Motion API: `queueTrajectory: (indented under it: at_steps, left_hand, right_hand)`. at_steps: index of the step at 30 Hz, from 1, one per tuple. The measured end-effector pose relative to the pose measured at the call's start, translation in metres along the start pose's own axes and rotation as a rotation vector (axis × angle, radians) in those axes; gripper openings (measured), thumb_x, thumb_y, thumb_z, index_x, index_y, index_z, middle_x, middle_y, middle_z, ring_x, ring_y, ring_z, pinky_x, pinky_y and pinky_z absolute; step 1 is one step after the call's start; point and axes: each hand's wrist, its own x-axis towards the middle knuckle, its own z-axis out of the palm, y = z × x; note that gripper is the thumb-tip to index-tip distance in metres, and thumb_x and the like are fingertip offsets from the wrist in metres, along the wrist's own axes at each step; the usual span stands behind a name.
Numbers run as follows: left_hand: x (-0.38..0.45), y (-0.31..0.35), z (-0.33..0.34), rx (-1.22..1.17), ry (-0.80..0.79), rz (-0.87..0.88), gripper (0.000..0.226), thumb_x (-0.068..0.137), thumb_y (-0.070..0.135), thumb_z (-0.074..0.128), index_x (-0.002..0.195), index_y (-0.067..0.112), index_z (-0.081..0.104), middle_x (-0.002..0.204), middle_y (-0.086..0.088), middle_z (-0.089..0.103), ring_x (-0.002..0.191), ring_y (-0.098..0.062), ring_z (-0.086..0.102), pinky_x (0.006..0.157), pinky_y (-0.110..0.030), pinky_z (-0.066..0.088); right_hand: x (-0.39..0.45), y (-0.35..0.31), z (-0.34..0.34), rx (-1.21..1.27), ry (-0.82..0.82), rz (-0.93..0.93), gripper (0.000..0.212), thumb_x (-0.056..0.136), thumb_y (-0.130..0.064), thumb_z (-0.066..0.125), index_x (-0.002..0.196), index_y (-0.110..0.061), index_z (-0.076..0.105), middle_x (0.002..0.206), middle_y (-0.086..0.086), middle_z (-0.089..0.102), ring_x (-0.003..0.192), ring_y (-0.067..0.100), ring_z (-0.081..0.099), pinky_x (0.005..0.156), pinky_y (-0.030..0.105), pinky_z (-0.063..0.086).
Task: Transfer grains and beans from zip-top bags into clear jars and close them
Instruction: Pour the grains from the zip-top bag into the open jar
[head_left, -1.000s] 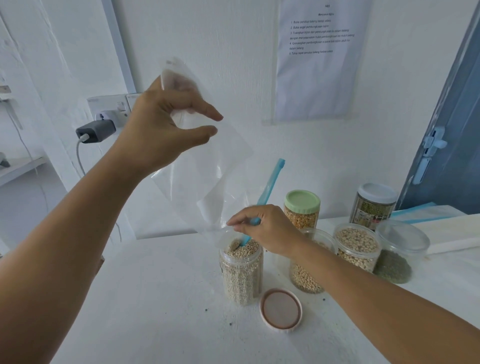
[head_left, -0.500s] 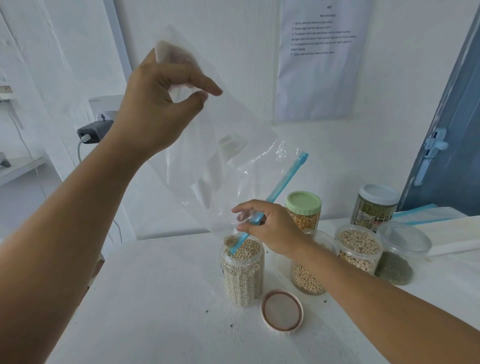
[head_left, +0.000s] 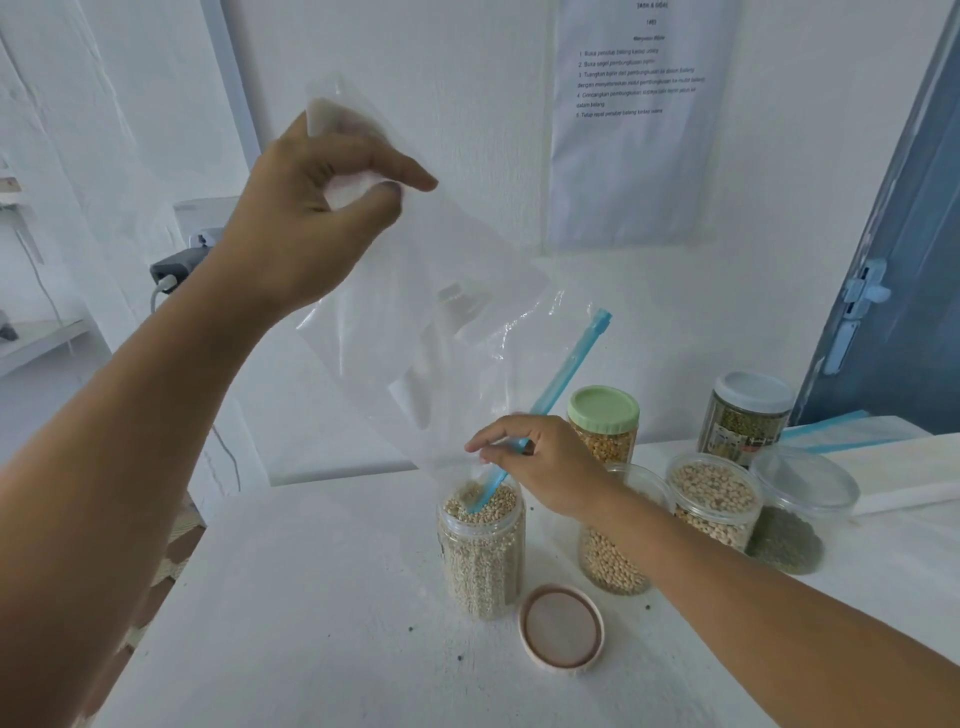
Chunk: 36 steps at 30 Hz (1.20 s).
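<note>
A clear zip-top bag (head_left: 441, 322) with a blue zip strip hangs upside down over an open clear jar (head_left: 480, 561) full of pale grain. My left hand (head_left: 311, 213) pinches the bag's bottom corner high up. My right hand (head_left: 540, 462) pinches the blue zip strip at the bag's mouth, whose lower end dips into the jar opening. The bag looks almost empty. The jar's pinkish lid (head_left: 562, 627) lies upturned on the white table (head_left: 311, 623) just right of the jar.
Behind my right arm stand an open jar of beans (head_left: 608, 566), another open bean jar (head_left: 714, 499), a green-lidded jar (head_left: 605, 431), a white-lidded jar (head_left: 745, 415) and a clear-lidded tub of green grain (head_left: 795, 519). More bags (head_left: 883, 447) lie at the right. A charger (head_left: 176, 267) hangs on the wall at left.
My left hand lifted the bag's bottom, then came slightly back down. The zip strip tilted rightward while my right hand kept hold of it at the jar's mouth.
</note>
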Motion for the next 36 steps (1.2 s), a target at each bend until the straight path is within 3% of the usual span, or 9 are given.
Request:
queueTrajectory:
  at_steps: [3, 6, 10, 13, 18, 24, 26, 31, 36]
  left_hand:
    - [-0.004, 0.002, -0.009, -0.013, -0.046, -0.041, 0.042, 0.095, 0.008, 0.054, 0.105, 0.042, 0.076, 0.125, -0.005, 0.061, 0.113, -0.001, 0.056, 0.103, -0.022, 0.048]
    - [-0.003, 0.004, -0.019, 0.057, -0.094, -0.004, 0.032, 0.101, 0.008, 0.063, 0.111, 0.035, 0.076, 0.12, -0.004, 0.067, 0.11, -0.007, 0.063, 0.104, -0.029, 0.051]
    - [0.0, 0.002, -0.027, 0.086, -0.043, -0.008, 0.024, 0.099, 0.013, 0.071, 0.111, 0.034, 0.076, 0.101, 0.013, 0.07, 0.09, 0.001, 0.065, 0.084, -0.01, 0.048]
    - [0.003, -0.001, -0.026, 0.104, 0.033, 0.021, 0.019, 0.097, 0.018, 0.075, 0.109, 0.032, 0.076, 0.091, 0.025, 0.065, 0.079, 0.004, 0.06, 0.077, -0.007, 0.044]
    - [0.007, -0.005, -0.015, 0.091, 0.078, 0.086, 0.014, 0.096, 0.016, 0.074, 0.104, 0.025, 0.079, 0.106, -0.007, 0.072, 0.091, -0.021, 0.063, 0.084, -0.026, 0.051]
    - [0.007, -0.005, -0.001, 0.059, 0.086, 0.124, 0.014, 0.096, 0.011, 0.072, 0.099, 0.022, 0.08, 0.107, -0.006, 0.072, 0.094, -0.022, 0.066, 0.084, -0.021, 0.048]
    - [0.008, -0.005, 0.0, 0.058, 0.093, 0.128, 0.014, 0.096, 0.011, 0.072, 0.099, 0.022, 0.08, 0.106, -0.007, 0.072, 0.093, -0.019, 0.066, 0.084, -0.018, 0.047]
    - [0.009, -0.004, 0.004, 0.039, 0.116, 0.152, 0.013, 0.096, 0.009, 0.072, 0.098, 0.02, 0.08, 0.105, -0.009, 0.072, 0.096, -0.023, 0.068, 0.088, -0.027, 0.053]
    - [0.009, -0.003, 0.006, 0.064, 0.117, 0.159, 0.012, 0.096, 0.011, 0.071, 0.097, 0.018, 0.08, 0.106, -0.008, 0.072, 0.099, -0.023, 0.067, 0.089, -0.03, 0.054]
  right_hand:
    - [0.0, 0.003, 0.002, -0.008, 0.013, 0.01, 0.019, 0.098, -0.009, 0.069, 0.1, -0.024, 0.082, 0.093, -0.009, 0.077, 0.097, 0.008, 0.071, 0.093, 0.02, 0.055]
    - [0.001, 0.004, 0.003, -0.01, 0.01, 0.001, 0.018, 0.097, -0.009, 0.071, 0.099, -0.024, 0.082, 0.091, -0.008, 0.077, 0.096, 0.009, 0.072, 0.092, 0.02, 0.055]
    - [0.003, 0.002, 0.004, 0.0, 0.056, -0.025, 0.013, 0.092, -0.009, 0.077, 0.099, -0.02, 0.082, 0.093, -0.014, 0.074, 0.092, 0.007, 0.071, 0.086, 0.015, 0.054]
    - [0.005, -0.003, 0.006, -0.001, 0.085, -0.076, 0.014, 0.085, -0.014, 0.085, 0.097, -0.021, 0.081, 0.092, -0.01, 0.069, 0.09, 0.009, 0.069, 0.084, 0.014, 0.051]
    - [0.006, -0.005, 0.014, -0.128, 0.035, -0.09, 0.029, 0.078, -0.023, 0.091, 0.098, -0.027, 0.07, 0.1, -0.004, 0.06, 0.098, 0.011, 0.061, 0.085, 0.014, 0.049]
    - [0.005, -0.008, 0.017, -0.071, 0.008, -0.042, 0.019, 0.088, -0.016, 0.081, 0.098, -0.024, 0.068, 0.104, -0.012, 0.069, 0.097, 0.008, 0.068, 0.085, 0.013, 0.052]
    - [0.004, -0.008, 0.017, -0.086, 0.018, -0.04, 0.019, 0.087, -0.015, 0.082, 0.095, -0.023, 0.067, 0.097, -0.011, 0.071, 0.093, 0.005, 0.068, 0.084, 0.013, 0.052]
    - [0.002, -0.01, 0.018, -0.05, 0.11, -0.019, 0.022, 0.082, -0.02, 0.087, 0.091, -0.024, 0.068, 0.089, -0.006, 0.07, 0.082, 0.001, 0.065, 0.071, 0.015, 0.053]
    - [-0.001, -0.011, 0.019, -0.003, 0.004, -0.034, 0.019, 0.09, -0.021, 0.081, 0.106, -0.028, 0.075, 0.107, -0.017, 0.072, 0.106, -0.004, 0.063, 0.087, 0.006, 0.045]
